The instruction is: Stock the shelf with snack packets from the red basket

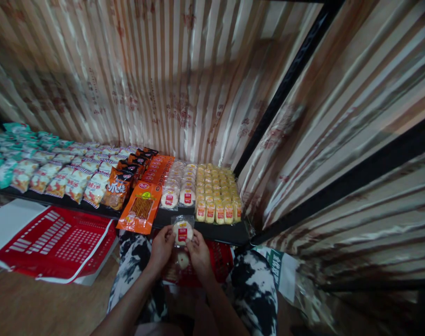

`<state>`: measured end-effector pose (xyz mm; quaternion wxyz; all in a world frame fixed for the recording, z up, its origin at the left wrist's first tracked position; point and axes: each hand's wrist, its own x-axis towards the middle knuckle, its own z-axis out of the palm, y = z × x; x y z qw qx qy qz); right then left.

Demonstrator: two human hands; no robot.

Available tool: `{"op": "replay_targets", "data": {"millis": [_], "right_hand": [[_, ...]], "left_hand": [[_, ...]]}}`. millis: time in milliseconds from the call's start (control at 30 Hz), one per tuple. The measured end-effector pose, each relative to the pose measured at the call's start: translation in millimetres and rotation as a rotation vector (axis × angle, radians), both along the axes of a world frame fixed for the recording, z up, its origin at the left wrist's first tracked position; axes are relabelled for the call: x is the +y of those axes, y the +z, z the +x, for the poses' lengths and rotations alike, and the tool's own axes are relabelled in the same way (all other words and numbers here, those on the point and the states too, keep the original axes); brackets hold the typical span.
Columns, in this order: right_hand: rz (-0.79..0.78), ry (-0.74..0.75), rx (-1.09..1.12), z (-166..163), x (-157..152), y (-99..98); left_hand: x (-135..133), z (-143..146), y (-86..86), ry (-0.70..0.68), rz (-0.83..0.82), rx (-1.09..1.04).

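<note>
Between my two hands is a round white pastry in a clear wrapper with a red label. My left hand pinches the wrapper's left edge, and my right hand grips its right side. Just beyond, two rows of similar wrapped white pastries lie on the black shelf. Rows of small yellow wrapped cakes stand to their right. An orange snack packet sticks out over the shelf edge on the left. Below my hands, another pale wrapped piece shows over a red basket.
Striped snack bags and teal bags fill the shelf further left. A red shopping basket with a white rim sits below. Black metal posts slant on the right before a striped curtain. A green and white bag lies lower right.
</note>
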<state>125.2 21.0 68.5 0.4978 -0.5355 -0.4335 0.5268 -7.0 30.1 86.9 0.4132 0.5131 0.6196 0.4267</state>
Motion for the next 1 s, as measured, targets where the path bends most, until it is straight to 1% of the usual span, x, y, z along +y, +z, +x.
{"op": "replay_targets", "data": {"millis": [100,200,300,400,467,600,700,800,1000], "right_hand": [[0.066,-0.040,-0.118,-0.8,1.9,4.7],[0.155,-0.079,-0.318,-1.0,3.1,13.9],[0.217,-0.067,-0.518,-0.9,4.0,24.2],[0.236,-0.040,-0.615,-1.3,7.0,28.5],[0.250,-0.032,-0.604,-2.7,11.0,27.0],[0.274,-0.004,-0.497,-7.7,21.2,18.9],[0.288,-0.026,-0.443,-11.8,27.6,14.2],[0.292,-0.055,-0.425,-14.9,32.1,11.9],[0.290,-0.030,-0.432,-18.5,38.3,8.5]], "left_hand": [[8.4,-1.0,2.6,0.000,0.035,-0.002],[17.0,-0.9,7.2,0.007,0.062,0.044],[26.0,-0.5,13.4,0.023,0.093,0.108],[35.9,-0.6,17.4,0.031,0.107,0.201],[43.0,-0.6,17.7,0.025,0.118,0.256],[56.3,2.2,16.5,0.030,0.136,0.327],[62.9,7.0,17.2,0.044,0.121,0.379],[66.5,12.0,19.3,0.062,0.117,0.417],[71.1,18.7,26.4,0.082,0.119,0.496]]}}
